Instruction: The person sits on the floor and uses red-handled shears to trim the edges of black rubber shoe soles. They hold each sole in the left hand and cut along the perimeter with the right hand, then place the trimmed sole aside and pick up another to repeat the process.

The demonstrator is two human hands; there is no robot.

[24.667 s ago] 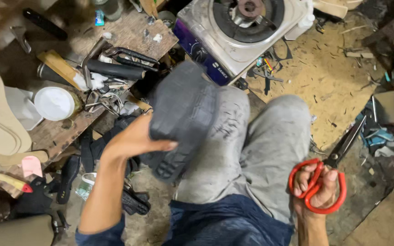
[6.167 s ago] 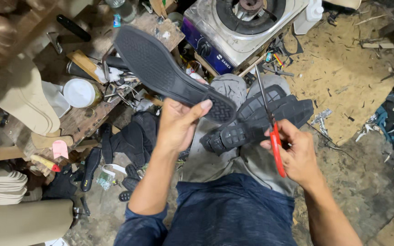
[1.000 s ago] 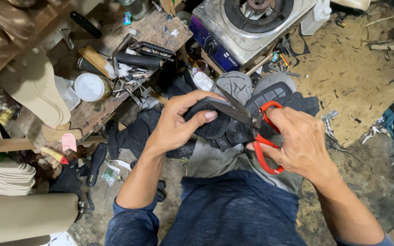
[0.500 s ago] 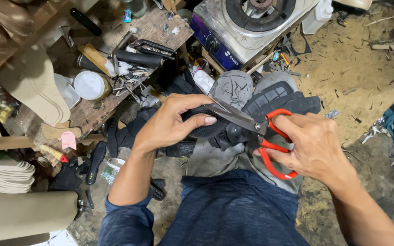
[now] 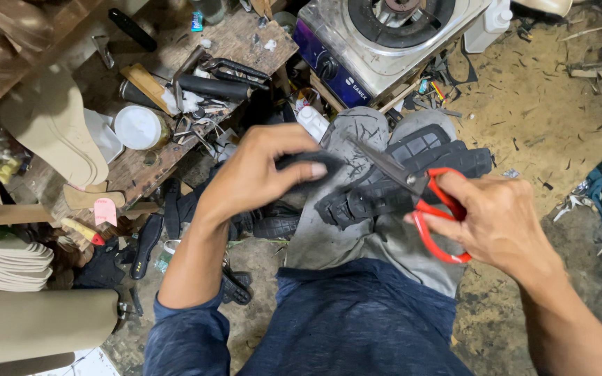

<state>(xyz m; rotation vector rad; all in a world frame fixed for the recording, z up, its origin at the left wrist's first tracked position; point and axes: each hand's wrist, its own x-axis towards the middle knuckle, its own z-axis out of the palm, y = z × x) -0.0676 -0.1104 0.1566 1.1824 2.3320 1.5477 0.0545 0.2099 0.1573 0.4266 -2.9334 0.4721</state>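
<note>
My left hand (image 5: 259, 174) grips a black rubber shoe sole (image 5: 311, 161) by its edge, above my left knee. My right hand (image 5: 499, 223) holds red-handled scissors (image 5: 423, 202), their blades pointing left toward the sole and close to its edge. Two more black treaded soles (image 5: 405, 177) lie across my lap on grey trousers. The part of the held sole under my left palm is hidden.
A wooden workbench (image 5: 168, 150) at the left carries tools, a white tub (image 5: 137, 127) and a tan insole (image 5: 57, 132). A gas stove (image 5: 384, 35) stands ahead. Stacked pale soles (image 5: 5, 254) and dark scraps (image 5: 175, 216) lie at the left; dirt floor (image 5: 545, 104) at the right.
Over the last second the scissors and my right hand have drifted slightly right and their blades have worked along the sole's edge. My left hand has turned the sole a little.
</note>
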